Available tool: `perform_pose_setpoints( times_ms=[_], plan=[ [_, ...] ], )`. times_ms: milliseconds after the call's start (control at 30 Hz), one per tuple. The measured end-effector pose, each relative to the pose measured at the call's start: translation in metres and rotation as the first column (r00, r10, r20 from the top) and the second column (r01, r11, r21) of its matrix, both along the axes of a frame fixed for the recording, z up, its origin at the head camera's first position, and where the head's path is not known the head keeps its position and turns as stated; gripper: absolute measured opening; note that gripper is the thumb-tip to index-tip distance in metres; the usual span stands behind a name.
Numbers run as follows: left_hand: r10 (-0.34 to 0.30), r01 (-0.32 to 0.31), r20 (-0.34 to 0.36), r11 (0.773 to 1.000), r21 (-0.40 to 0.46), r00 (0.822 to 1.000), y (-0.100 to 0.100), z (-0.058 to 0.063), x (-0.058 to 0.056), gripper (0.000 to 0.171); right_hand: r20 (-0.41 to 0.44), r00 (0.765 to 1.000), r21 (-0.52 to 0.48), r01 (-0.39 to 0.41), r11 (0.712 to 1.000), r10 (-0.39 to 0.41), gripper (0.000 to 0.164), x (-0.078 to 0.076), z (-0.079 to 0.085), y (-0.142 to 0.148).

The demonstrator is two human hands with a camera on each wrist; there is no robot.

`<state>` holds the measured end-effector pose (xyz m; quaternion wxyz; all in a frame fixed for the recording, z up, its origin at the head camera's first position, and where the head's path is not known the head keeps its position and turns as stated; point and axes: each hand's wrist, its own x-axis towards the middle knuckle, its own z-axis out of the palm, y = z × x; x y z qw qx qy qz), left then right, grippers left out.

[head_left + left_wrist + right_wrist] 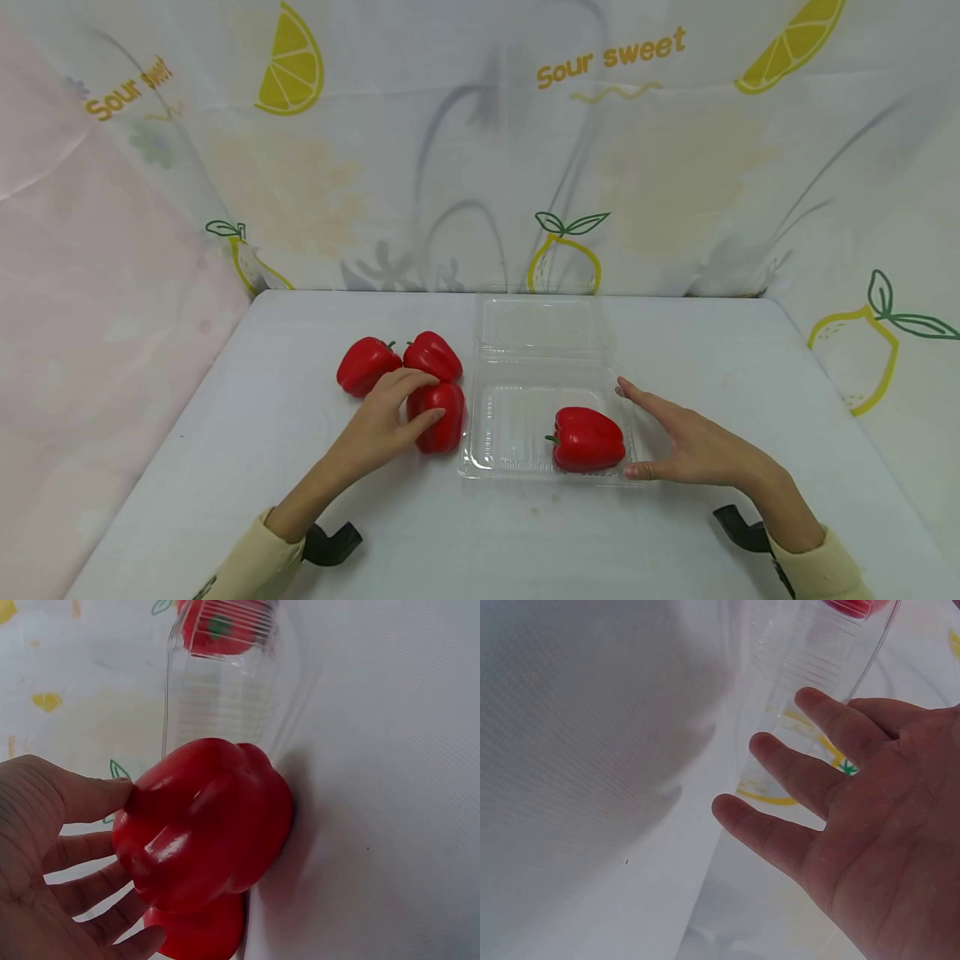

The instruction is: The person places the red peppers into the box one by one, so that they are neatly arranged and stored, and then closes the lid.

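Note:
A red bell pepper stands just left of a clear plastic clamshell box. My left hand holds this pepper, thumb on the near side and fingers on the far side; the left wrist view shows the thumb tip on its skin. Inside the box's tray lies another red bell pepper, stem pointing left. My right hand is beside the box's right edge, fingers spread and holding nothing. The right wrist view shows its fingers apart, near the clear plastic wall.
Two more red bell peppers, one at the left and one beside it, lie behind my left hand. The box's open lid lies flat towards the back of the white table. A lemon-print cloth hangs behind.

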<state>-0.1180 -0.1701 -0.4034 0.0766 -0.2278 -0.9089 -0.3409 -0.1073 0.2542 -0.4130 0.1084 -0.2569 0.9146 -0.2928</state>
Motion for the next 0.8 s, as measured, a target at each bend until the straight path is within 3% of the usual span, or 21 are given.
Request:
perform_pose_setpoints(
  times_ms=[500, 800],
  plan=[
    [0.09, -0.089, 0.032, 0.996, -0.031, 0.995, -0.0067, -0.0007, 0.0041, 0.054, 0.006, 1.0, 0.002, 0.002, 1.0, -0.002, 0.106, -0.0004, -0.0008, 0.0002],
    [0.129, -0.128, 0.011, 0.989, -0.071, 0.992, -0.01, -0.0057, 0.002, 0.056, 0.011, 1.0, 0.008, 0.004, 1.0, -0.004, 0.106, 0.0001, 0.0011, -0.0005]
  ],
)
